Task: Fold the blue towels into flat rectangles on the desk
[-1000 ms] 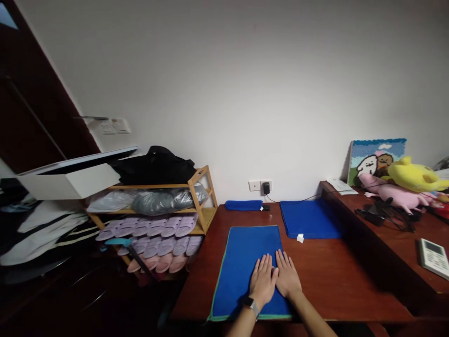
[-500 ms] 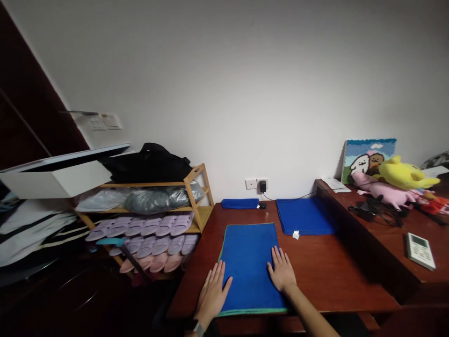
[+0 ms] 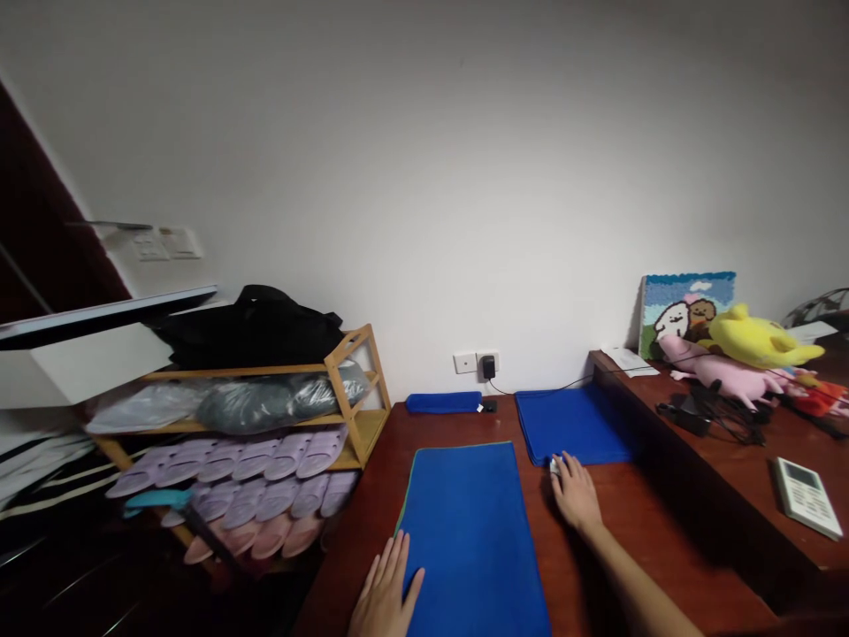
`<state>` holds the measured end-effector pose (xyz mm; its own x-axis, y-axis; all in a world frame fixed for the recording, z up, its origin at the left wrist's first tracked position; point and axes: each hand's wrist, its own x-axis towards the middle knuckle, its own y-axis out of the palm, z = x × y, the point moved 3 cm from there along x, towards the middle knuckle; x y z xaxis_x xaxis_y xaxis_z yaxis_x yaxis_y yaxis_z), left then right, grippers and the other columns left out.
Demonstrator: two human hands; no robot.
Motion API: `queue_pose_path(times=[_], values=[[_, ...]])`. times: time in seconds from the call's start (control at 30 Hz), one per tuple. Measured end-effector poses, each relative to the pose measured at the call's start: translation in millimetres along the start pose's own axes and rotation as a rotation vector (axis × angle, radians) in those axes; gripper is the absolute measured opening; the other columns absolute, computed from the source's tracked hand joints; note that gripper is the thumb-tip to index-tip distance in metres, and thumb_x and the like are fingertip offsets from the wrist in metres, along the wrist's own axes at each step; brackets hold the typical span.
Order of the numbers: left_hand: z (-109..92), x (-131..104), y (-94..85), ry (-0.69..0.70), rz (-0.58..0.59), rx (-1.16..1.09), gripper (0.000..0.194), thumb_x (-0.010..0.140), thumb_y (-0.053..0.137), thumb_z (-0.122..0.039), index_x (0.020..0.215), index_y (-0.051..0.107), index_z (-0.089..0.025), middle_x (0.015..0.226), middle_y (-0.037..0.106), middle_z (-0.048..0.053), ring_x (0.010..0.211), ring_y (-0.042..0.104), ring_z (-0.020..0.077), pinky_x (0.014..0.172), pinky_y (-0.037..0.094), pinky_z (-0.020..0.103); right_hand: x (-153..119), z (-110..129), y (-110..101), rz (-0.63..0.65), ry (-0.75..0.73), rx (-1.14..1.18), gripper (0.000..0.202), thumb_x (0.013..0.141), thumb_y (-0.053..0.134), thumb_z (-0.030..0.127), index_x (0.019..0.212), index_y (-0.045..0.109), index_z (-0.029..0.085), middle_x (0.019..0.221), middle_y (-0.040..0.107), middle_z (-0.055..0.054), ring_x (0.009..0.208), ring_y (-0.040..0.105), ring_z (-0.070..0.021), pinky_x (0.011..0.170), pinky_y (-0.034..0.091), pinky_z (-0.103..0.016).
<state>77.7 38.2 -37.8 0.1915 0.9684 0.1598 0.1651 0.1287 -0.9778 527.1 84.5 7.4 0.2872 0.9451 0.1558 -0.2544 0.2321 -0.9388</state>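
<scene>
A blue cloth with a thin green edge lies spread flat on the brown table. Across its left edge rests my left hand, open and flat, with the thumb apart over the cloth. My right hand is open at the front edge of a folded blue cloth stack. Its fingertips are by a small white tag and partly cover it; whether they press on the tag is unclear. Behind the spread cloth lies a rolled or narrowly folded blue cloth.
A black adapter is plugged in at the wall, its cord running right. On the raised right surface are plush toys, cables and a white remote-like device. A wooden rack with slippers stands at the left.
My right hand has left the spread cloth and moved right and away from me to the folded cloths. My left hand stays on the spread cloth. The view has tilted up and shifted right.
</scene>
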Motion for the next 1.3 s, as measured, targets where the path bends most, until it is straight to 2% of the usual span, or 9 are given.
queue_pose_path(times=[0.1,0.2,0.4,0.6,0.73,0.87,1.03,1.17,1.3], values=[[8.5,1.9,8.1,0.002,0.012,-0.021,0.069,0.102,0.026,-0.06,0.163,0.016,-0.029,0.169,0.024,-0.007,0.156,0.024,0.0217,0.129,0.03,0.044,38.4,-28.6,-0.1,0.006,0.093,-0.058,0.062,0.101,0.022,0.054,0.159,0.036,0.035,0.171,0.024,0.0,0.157,0.016,-0.0319,0.125,0.011,-0.053],[16.2,3.5,14.8,0.03,0.003,-0.043,0.067,0.103,0.026,-0.057,0.163,0.011,-0.032,0.169,0.022,-0.007,0.156,0.026,0.0219,0.127,0.033,0.047,60.2,-44.9,15.7,0.103,0.171,-0.082,0.063,0.1,0.022,0.061,0.16,0.028,0.042,0.173,0.019,0.002,0.157,0.011,-0.0389,0.123,0.01,-0.063],[14.2,2.6,11.5,0.053,-0.049,-0.017,0.067,0.103,0.032,-0.054,0.163,0.016,-0.029,0.168,0.029,-0.002,0.154,0.031,0.0247,0.124,0.038,0.047,54.3,-55.7,40.8,0.095,0.185,-0.102,0.064,0.1,0.022,0.063,0.161,0.02,0.044,0.173,0.018,0.003,0.158,0.007,-0.0382,0.123,0.009,-0.064],[12.5,0.7,-7.9,0.046,0.004,-0.009,0.067,0.102,0.032,-0.058,0.161,0.029,-0.026,0.166,0.033,0.0,0.154,0.032,0.0262,0.126,0.033,0.051,5.0,-46.6,27.9,0.12,0.178,-0.109,0.065,0.099,0.026,0.063,0.161,0.022,0.043,0.173,0.019,0.0,0.157,0.009,-0.0401,0.123,0.013,-0.063],[42.1,-3.0,-20.9,0.005,0.064,0.021,0.076,0.099,0.031,-0.063,0.16,0.03,-0.019,0.167,0.03,0.004,0.155,0.028,0.0271,0.128,0.027,0.052,-47.9,-39.4,21.3,0.116,0.164,-0.095,0.065,0.098,0.032,0.063,0.16,0.025,0.042,0.172,0.021,0.0,0.157,0.01,-0.0413,0.123,0.015,-0.064],[77.3,-7.8,-27.1,-0.057,0.091,0.044,0.081,0.097,0.027,-0.063,0.16,0.029,-0.013,0.168,0.026,0.008,0.156,0.024,0.0266,0.129,0.021,0.051,-107.9,-46.3,20.6,0.071,0.129,-0.012,0.065,0.095,0.038,0.064,0.157,0.034,0.043,0.17,0.027,0.001,0.157,0.01,-0.0416,0.123,0.014,-0.067],[83.8,-9.7,-29.2,-0.089,0.072,0.026,0.089,0.096,0.026,-0.067,0.161,0.023,-0.007,0.169,0.023,0.012,0.157,0.021,0.0266,0.13,0.018,0.05,-170.8,-60.3,9.2,0.056,0.056,0.047,0.064,0.091,0.047,0.062,0.152,0.045,0.044,0.169,0.031,0.002,0.156,0.01,-0.0435,0.121,0.017,-0.072],[79.7,-8.3,-26.8,-0.083,0.065,0.016,0.091,0.095,0.026,-0.069,0.161,0.023,-0.007,0.17,0.022,0.012,0.157,0.021,0.0275,0.13,0.017,0.05,-186.4,-62.2,-10.7,0.143,0.058,0.102,0.062,0.09,0.045,0.064,0.149,0.049,0.044,0.166,0.035,0.004,0.156,0.016,-0.0405,0.12,0.024,-0.07],[84.2,-6.7,-23.1,-0.071,0.066,0.016,0.091,0.094,0.026,-0.07,0.161,0.024,-0.009,0.17,0.022,0.012,0.157,0.02,0.0279,0.13,0.017,0.051,-189.0,-83.0,-37.8,0.14,0.03,0.303,0.069,0.092,0.033,0.064,0.147,0.056,0.029,0.16,0.048,-0.003,0.153,0.032,-0.0304,0.126,0.028,-0.051]])
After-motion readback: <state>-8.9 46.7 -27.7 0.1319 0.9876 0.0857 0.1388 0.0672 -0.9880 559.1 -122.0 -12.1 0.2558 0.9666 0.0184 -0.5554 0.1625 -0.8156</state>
